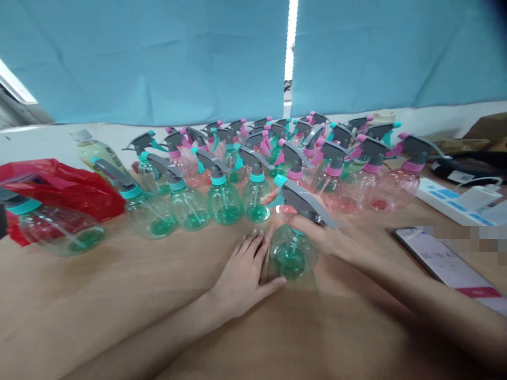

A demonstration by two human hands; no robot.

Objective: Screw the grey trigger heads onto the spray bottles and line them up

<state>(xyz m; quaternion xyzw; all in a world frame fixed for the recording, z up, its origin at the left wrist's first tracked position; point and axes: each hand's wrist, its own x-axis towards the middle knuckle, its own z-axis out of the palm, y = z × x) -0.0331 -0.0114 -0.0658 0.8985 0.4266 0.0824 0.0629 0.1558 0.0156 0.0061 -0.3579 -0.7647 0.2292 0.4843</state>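
Observation:
A clear green spray bottle (292, 258) with a grey and turquoise trigger head stands upright in front of me. My right hand (317, 232) is closed around its neck, just under the spray head, with a finger by the trigger. Flat on the wooden table, my left hand (246, 269) lies with its fingers stretched out and its thumb close to the bottle's base. Whether that thumb touches the bottle I cannot tell. Just beyond my hands is a row of similar green spray bottles (225, 203), and pink ones (356, 187) stand to the right.
More spray bottles crowd the back. At the left are a red plastic bag (106, 192) and a drink bottle (89, 150) behind it. A phone (439, 258) showing a timer lies right, near a white power strip (447, 200) and a black coiled item (467, 169).

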